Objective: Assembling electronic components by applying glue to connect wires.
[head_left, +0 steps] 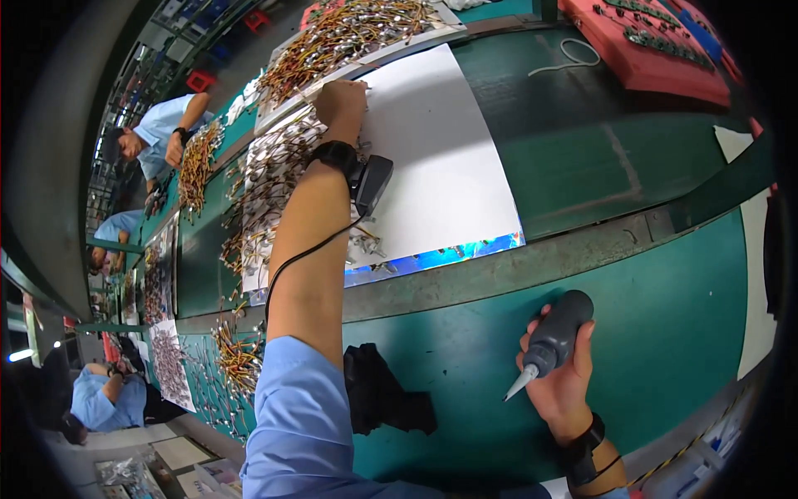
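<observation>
My left hand point(341, 106) reaches far forward over a white sheet point(440, 158), its fingers drawn together at the sheet's far edge; a tiny part seems to be at the fingertips, too small to name. Rows of small metal-ended parts with wires point(278, 158) lie on the sheet's left side, partly hidden by my forearm. In my right hand point(559, 387), palm up, rests a dark grey squeeze bottle point(561, 328) with a pale tapered nozzle pointing down and left. My fingers wrap round the bottle above the green bench mat point(665, 308).
Beyond the sheet stands a white tray heaped with wired parts point(349, 41). Red foam point(640, 58) with circuit boards is at far right, near a loop of pale cable point(578, 54). A black cloth point(382, 391) lies beside my left sleeve. Co-workers sit along the left.
</observation>
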Motion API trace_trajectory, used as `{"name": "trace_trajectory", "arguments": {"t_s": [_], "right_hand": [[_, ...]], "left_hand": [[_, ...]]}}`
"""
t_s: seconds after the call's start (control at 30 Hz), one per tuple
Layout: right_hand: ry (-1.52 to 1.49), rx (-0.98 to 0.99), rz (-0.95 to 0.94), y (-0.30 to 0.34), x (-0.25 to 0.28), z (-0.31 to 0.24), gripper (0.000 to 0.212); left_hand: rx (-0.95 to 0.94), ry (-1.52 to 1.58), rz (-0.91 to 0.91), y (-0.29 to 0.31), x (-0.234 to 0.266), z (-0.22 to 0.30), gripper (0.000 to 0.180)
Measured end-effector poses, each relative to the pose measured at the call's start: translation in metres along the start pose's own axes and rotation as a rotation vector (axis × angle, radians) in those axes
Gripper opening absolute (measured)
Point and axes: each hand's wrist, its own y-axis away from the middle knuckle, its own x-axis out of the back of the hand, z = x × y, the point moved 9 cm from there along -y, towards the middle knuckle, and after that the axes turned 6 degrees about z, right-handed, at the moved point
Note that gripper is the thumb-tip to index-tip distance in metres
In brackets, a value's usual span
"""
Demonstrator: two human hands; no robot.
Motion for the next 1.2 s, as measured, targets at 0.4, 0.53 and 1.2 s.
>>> {"name": "trace_trajectory", "arguments": {"t_s": [0.4,0.53,1.2], "right_hand": [[0.017,-0.033,-0.080,0.005,-0.008,-0.002,0.052],[0.009,-0.017,-0.091,0.012,-0.015,0.000,0.050],[0.083,0.065,-0.341,0.055,-0.021,0.012,0.040]], "left_hand": [[-0.010,-0.112,0.083,-0.015,-0.011,-0.001,0.024],[-0.044,-0.119,0.124,-0.047,-0.004,-0.017,0.027],[-0.221,0.702,-0.102,0.210,0.289,-0.164,0.018]]}}
